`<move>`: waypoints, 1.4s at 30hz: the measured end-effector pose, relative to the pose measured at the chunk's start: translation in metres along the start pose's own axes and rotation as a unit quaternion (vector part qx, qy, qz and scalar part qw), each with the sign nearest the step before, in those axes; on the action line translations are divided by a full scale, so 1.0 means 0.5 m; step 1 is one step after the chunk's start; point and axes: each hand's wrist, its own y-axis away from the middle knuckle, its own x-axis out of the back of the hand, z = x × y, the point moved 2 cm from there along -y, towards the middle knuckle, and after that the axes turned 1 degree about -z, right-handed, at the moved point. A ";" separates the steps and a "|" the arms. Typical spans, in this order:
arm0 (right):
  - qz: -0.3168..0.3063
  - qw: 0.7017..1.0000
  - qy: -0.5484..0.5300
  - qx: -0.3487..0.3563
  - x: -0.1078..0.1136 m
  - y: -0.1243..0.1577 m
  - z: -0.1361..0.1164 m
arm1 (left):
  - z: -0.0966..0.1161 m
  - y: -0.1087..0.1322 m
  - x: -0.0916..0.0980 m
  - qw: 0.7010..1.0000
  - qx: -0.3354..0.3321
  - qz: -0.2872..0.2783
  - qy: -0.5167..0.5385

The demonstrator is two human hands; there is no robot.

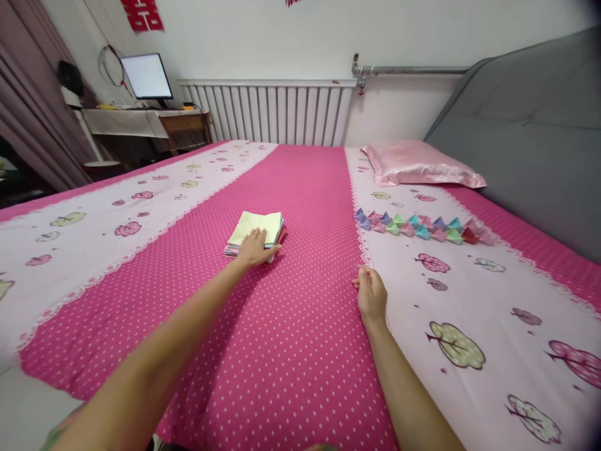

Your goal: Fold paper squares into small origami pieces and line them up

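Observation:
My left hand (256, 247) lies with fingers stretched flat on the near corner of a stack of coloured paper squares (261, 227), pale green sheet on top, in the middle of the pink dotted bedsheet (291, 326). My right hand (370, 293) rests on the sheet to the right, fingers curled loosely inward, with nothing visible in it. Beyond the right hand, a row of several small folded paper shapes (420, 227) in blue, pink, green and red lies on the pale strip of the sheet.
A pink satin pillow (420, 163) lies at the head by the grey headboard (530, 131). A white radiator (272, 113) lines the far wall. A desk (145, 120) with a lit monitor (146, 76) stands at the back left beside curtains (32, 119).

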 end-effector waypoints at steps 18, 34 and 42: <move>-0.001 0.997 -0.047 -0.064 0.001 0.000 0.010 | -0.005 -0.003 -0.003 0.999 -0.008 0.036 0.029; -0.004 0.996 -0.054 -0.068 0.001 0.001 0.009 | 0.035 0.008 0.031 0.994 0.030 0.100 -0.018; -0.013 0.995 -0.064 -0.077 -0.001 -0.002 0.012 | 0.044 0.019 0.066 0.980 0.081 0.181 -0.024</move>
